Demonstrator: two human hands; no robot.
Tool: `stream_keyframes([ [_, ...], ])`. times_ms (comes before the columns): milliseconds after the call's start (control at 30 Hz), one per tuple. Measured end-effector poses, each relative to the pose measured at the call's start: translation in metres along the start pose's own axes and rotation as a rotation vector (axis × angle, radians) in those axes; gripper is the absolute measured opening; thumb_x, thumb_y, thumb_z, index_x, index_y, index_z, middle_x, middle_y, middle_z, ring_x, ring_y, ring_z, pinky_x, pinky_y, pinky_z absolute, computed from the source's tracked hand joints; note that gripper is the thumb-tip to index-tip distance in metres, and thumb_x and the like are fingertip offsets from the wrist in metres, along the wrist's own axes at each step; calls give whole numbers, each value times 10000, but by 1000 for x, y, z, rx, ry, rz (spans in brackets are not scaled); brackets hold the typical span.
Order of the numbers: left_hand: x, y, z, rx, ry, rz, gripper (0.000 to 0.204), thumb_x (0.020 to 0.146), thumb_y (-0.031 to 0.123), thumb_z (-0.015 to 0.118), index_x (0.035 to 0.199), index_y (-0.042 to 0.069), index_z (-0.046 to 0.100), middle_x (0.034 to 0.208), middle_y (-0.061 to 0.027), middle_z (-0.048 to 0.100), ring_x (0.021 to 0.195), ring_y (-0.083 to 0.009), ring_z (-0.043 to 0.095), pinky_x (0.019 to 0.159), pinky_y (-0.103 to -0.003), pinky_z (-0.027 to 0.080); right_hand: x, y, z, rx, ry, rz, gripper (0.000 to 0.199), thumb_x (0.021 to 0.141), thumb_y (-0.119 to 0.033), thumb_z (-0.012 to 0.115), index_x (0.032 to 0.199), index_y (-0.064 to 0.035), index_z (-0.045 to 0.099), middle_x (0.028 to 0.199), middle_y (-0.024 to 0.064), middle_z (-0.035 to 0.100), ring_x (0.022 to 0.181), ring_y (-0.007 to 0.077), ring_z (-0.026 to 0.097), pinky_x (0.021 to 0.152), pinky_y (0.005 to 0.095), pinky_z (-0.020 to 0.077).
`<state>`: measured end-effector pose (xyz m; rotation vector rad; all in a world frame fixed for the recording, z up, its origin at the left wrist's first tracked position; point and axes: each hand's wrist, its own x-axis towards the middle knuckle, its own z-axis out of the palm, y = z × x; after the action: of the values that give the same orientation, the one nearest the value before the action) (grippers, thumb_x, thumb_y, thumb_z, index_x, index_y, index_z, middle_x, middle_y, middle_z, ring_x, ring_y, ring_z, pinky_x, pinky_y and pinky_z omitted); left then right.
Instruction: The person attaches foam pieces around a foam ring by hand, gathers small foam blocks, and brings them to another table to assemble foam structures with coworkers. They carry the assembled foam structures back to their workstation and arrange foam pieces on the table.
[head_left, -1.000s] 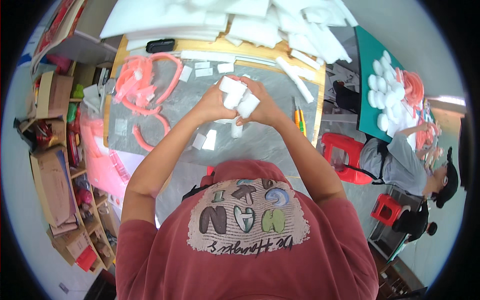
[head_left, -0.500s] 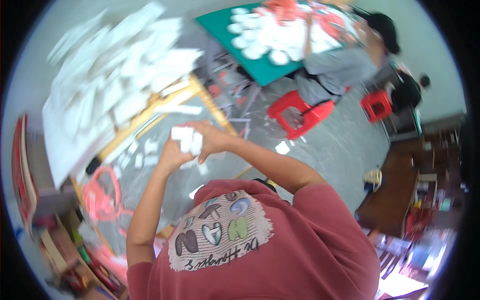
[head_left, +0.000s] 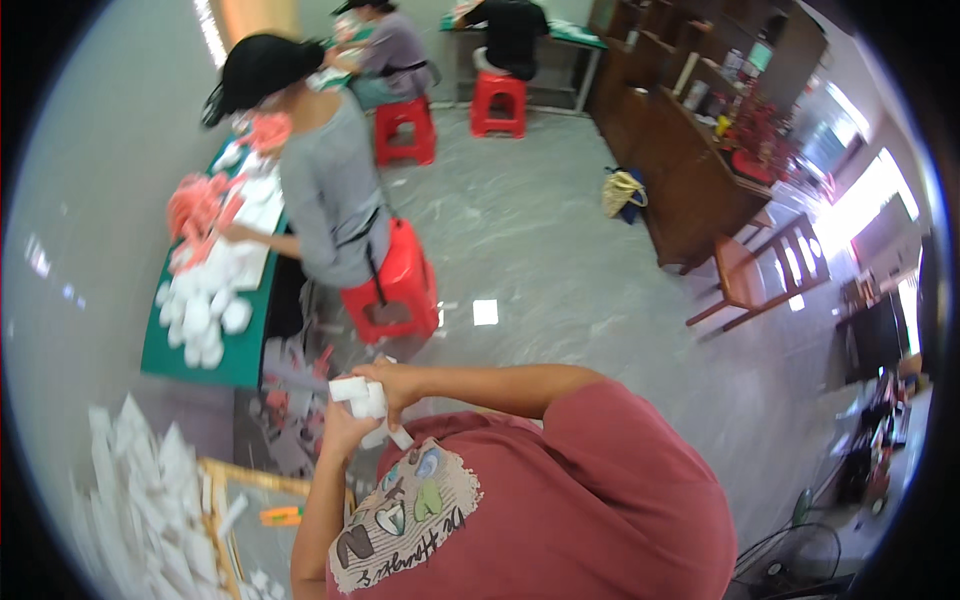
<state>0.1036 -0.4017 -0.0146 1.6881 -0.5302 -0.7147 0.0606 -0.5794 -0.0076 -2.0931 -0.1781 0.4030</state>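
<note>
Since the earlier frame the view has swung from the worktable toward the floor and red stools point(head_left: 392, 290). Both hands, left point(head_left: 345, 428) and right point(head_left: 395, 385), close their fingers round white foam pieces point(head_left: 362, 398), held at the chest, apparently to keep them stacked.

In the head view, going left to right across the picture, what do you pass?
Green table with white foam shapes → person in grey on a red stool → white scrap on the floor → straw bag → wooden chair.
</note>
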Motion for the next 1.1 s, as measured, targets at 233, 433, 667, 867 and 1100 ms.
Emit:
stream_keyframes([
  [233,130,51,143,-62,-278,114,677,494,117,755,1098,61,454,1010,-70,539,936,-179,540,828,-315,434,-92,102,-111,-26,372,70,1050,301,-173,872,1241,-76,415,1092,174,529,1025,330,506,874,402,421],
  [433,224,80,214,30,-614,71,693,502,167,770,1101,43,444,1010,-63,537,948,-179,535,830,-311,437,-132,156,-171,67,530,201,986,336,-60,838,1231,-82,427,1056,131,578,1017,294,535,852,397,433],
  [667,363,75,288,59,-839,111,713,453,120,771,1070,45,420,1003,-76,525,930,-173,534,819,-318,441,-162,186,-272,252,690,375,938,337,-40,835,1194,-98,460,1043,132,596,1028,312,542,875,383,423],
  [867,480,140,334,147,-992,64,714,451,128,773,1078,49,441,1010,-74,535,932,-187,547,812,-322,450,-151,231,-377,224,861,395,969,333,-55,837,1216,-100,440,1069,143,571,1024,324,520,862,391,428],
  [1100,593,146,397,269,-1060,206,677,452,126,765,1061,39,484,991,-60,540,899,-171,552,787,-315,454,-149,299,-457,244,965,490,1095,307,-140,876,1276,-69,372,1135,173,534,1088,344,476,927,408,382],
])
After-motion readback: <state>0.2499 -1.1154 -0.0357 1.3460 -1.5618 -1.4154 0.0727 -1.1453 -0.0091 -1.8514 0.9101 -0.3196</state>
